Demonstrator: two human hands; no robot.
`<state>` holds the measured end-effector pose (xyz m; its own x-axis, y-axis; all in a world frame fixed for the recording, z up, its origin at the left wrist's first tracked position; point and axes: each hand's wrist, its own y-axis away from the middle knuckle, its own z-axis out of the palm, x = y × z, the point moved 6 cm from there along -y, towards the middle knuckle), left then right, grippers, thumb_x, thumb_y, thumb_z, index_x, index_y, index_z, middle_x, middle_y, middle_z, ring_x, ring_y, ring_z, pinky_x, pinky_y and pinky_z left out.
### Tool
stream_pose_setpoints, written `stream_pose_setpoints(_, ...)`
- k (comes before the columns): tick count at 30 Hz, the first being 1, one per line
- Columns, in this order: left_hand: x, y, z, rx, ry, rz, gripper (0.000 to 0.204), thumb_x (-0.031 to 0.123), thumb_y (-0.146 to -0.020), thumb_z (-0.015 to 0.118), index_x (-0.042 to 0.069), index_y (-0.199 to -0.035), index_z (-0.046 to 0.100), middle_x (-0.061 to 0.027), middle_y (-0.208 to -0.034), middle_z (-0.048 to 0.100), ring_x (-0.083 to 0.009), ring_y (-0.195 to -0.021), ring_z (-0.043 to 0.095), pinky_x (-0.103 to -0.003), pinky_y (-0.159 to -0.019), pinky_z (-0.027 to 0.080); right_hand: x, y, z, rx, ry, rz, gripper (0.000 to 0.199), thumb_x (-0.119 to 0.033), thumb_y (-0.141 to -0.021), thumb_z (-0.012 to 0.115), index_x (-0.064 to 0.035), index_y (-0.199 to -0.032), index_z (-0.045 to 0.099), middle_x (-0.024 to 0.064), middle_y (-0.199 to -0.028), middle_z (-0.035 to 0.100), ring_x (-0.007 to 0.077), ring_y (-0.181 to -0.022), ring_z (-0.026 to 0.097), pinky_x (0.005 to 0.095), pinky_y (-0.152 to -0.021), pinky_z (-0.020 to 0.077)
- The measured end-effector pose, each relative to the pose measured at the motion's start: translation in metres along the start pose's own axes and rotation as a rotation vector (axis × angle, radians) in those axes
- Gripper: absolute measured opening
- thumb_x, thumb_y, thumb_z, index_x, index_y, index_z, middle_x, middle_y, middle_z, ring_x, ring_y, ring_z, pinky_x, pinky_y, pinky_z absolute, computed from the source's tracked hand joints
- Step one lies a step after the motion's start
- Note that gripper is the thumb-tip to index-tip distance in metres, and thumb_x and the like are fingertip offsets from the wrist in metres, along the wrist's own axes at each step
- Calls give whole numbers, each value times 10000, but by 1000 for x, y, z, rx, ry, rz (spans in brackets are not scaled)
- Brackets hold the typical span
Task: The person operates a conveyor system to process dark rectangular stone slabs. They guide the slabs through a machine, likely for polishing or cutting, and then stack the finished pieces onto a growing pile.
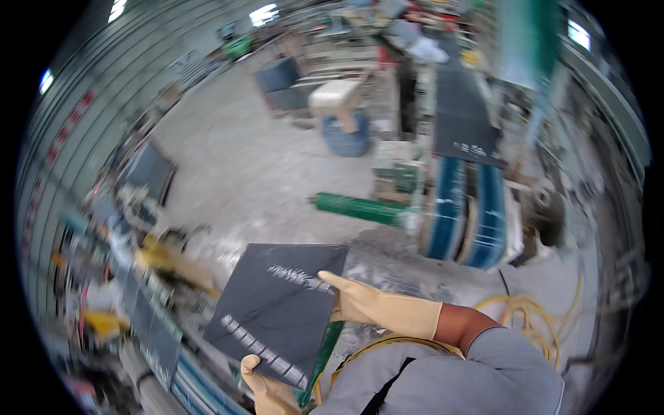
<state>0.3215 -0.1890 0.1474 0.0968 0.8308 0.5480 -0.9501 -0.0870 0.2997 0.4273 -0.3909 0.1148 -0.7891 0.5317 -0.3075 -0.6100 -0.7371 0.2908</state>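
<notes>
A dark grey stone slab [273, 308] with white chalky marks and a row of pale rectangles is held tilted in front of my body. My right hand [377, 304], in a cream rubber glove, grips its right edge with the thumb on top. At the near edge my left hand [266, 391], gloved alike, closes on the slab with the thumb over the rim. The fingers of both hands are hidden below the slab. A green bar or roller [328, 353] shows partly behind its right edge.
On the right, another dark slab [467, 111] lies on a machine with blue belts [446, 207]. A green roller [360, 206] juts leftward. A third slab [149, 325] rests at lower left. Ahead stand a blue drum [346, 135] and a yellow hose [529, 311] coils at right.
</notes>
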Motion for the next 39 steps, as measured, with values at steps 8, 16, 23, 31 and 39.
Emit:
stream_pose_setpoints(8,-191,-101,109,-135,-212,-432,639,322,-851,647,28,-1404,516,-173,-1355,602,-372,-1185,610,-502,-1030,505,-67,200,-117,396,-192,-598,622,-101,-934,669,96,-1458,399,227,-1422,535,351,-1280,558,461,-1111,432)
stream_pose_setpoints(16,-327,-179,157,-373,-707,-519,519,238,-1013,552,-4,-1463,459,-159,-1396,561,-266,-1228,583,-389,-1043,483,-90,285,-184,1113,236,-787,280,-163,-926,700,36,-1123,710,110,-1157,719,182,-1091,659,303,-933,502)
stream_pose_setpoints(23,-406,-244,210,-509,-735,-602,503,153,-1025,497,-20,-1492,424,-176,-1435,533,-261,-1254,566,-370,-1066,459,-125,274,-273,1209,47,-931,258,-121,-927,705,36,-1133,707,94,-1152,719,171,-1091,655,298,-941,503)
stream_pose_setpoints(31,-461,-329,250,-595,-792,-647,474,192,-1033,521,13,-1468,459,-119,-1328,607,-208,-1145,617,-347,-990,505,-183,239,-345,954,-663,-1127,255,-140,-953,704,27,-1144,687,82,-1087,704,177,-1051,650,292,-930,507)
stream_pose_setpoints(39,-485,-364,260,-594,-808,-686,478,195,-1029,527,5,-1462,461,-124,-1358,593,-214,-1182,596,-342,-1005,489,-193,235,-396,1116,-214,-1051,264,-168,-948,702,-27,-1172,706,70,-1127,718,165,-1020,663,282,-885,499)
